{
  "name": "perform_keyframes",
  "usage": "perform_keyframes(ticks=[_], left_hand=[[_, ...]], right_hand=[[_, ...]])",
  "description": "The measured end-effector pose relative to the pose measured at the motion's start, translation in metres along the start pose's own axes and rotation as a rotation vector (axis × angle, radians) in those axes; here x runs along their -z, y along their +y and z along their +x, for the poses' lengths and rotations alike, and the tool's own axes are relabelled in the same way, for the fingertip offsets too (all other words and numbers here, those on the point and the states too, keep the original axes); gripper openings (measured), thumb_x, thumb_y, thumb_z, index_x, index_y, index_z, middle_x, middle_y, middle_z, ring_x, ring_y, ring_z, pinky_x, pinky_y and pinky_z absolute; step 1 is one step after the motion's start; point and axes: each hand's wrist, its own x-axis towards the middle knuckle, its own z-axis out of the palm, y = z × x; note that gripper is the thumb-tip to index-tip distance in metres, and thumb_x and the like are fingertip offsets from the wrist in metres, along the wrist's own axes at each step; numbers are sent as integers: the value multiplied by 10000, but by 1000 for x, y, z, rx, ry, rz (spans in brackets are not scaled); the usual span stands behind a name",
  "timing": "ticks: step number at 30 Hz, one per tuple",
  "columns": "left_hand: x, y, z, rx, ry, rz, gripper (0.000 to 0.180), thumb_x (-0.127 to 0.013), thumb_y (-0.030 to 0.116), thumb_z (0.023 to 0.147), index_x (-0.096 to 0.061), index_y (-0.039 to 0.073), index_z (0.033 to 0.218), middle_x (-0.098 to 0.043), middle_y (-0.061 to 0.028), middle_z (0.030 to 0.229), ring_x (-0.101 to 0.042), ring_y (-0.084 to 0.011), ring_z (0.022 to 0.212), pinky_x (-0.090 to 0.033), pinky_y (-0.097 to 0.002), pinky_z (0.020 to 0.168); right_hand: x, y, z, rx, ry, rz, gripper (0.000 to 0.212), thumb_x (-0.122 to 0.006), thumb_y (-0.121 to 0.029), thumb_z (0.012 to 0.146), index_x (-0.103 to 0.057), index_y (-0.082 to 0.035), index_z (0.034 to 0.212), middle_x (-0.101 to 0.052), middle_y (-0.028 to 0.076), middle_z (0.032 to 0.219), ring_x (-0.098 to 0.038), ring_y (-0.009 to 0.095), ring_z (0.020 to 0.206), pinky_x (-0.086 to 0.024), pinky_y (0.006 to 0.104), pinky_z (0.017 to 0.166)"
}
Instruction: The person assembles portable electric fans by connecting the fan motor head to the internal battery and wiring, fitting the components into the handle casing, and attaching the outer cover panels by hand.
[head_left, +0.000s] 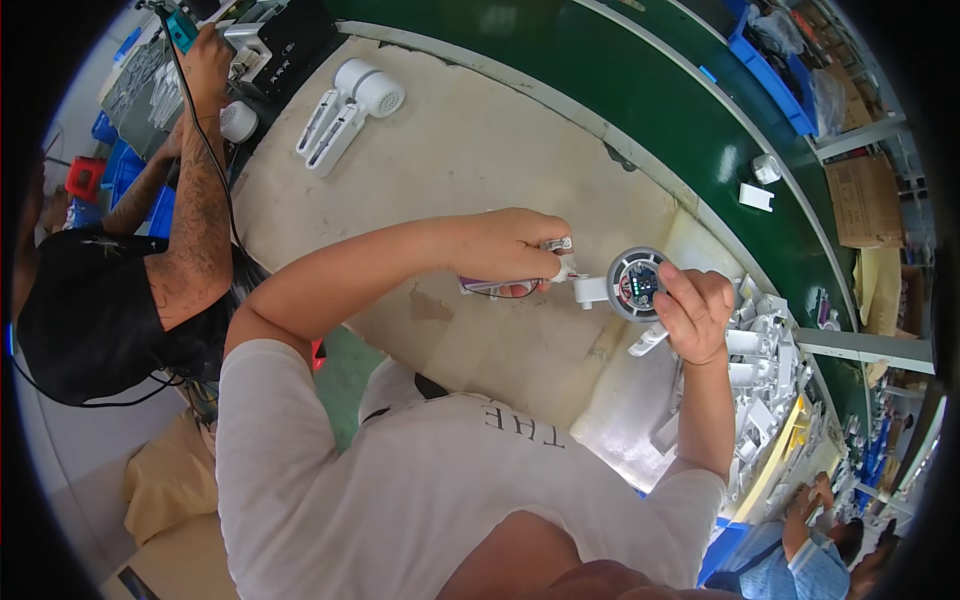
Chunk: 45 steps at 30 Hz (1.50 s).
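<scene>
My right hand (695, 312) grips a round grey-and-white fan head (638, 252) by its right side. A dark circuit board (637, 285) with small green spots shows in its middle. One short white stub (591, 292) points from the head toward my left hand, and a white arm (649, 340) sticks out below. My left hand (512, 248) is closed just left of it, around a narrow purple-and-white piece (482, 286). A small metallic part (558, 245) shows at its fingertips. The palm hides most of what it holds.
White fan units with split handles (335, 132) lie at the table's far left. White plastic parts (760, 365) are heaped at right. A green conveyor belt (560, 60) curves behind, carrying a white part (756, 197). A co-worker's arm (200, 190) works at left beside a black machine (290, 50).
</scene>
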Motion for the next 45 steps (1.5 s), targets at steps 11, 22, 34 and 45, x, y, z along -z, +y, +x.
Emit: perform_keyframes(ticks=[11, 22, 34, 45], left_hand=[[-4, -7, 0, -141, -37, 216, 182, -495, 123, 802, -494, 13, 948, -583, -63, 723, -542, -120, 599, -443, -274, 562], [-7, 0, 3, -253, 210, 596, 226, -553, 148, 699, -508, -1, 862, -567, -155, 678, -561, -280, 603, -430, -374, 556], [-14, -11, 8, -265, 303, 719, 286, -557, 144, 697, -511, -16, 929, -580, -172, 723, -571, -329, 660, -442, -404, 607], [-8, -9, -1, -245, 278, 662, 300, -535, 120, 714, -488, -16, 977, -573, -178, 787, -567, -313, 674, -431, -399, 608]], right_hand=[[11, -2, 3, 107, -27, -131, 267, -604, -119, 730, -488, -182, 963, -581, -7, 1124, -511, 181, 753, -373, 289, 614], [16, -13, 23, -331, -275, 177, 502, -709, -106, 609, -546, -130, 1083, -580, 66, 1101, -553, 198, 811, -423, 306, 694], [7, -18, 51, -824, -297, 643, 641, -743, -109, 651, -462, -58, 1225, -513, 151, 1113, -551, 292, 969, -458, 346, 815], [-9, -18, 44, -938, -271, 847, 610, -713, -190, 711, -444, -45, 1239, -507, 136, 1135, -525, 252, 1016, -416, 326, 865]])
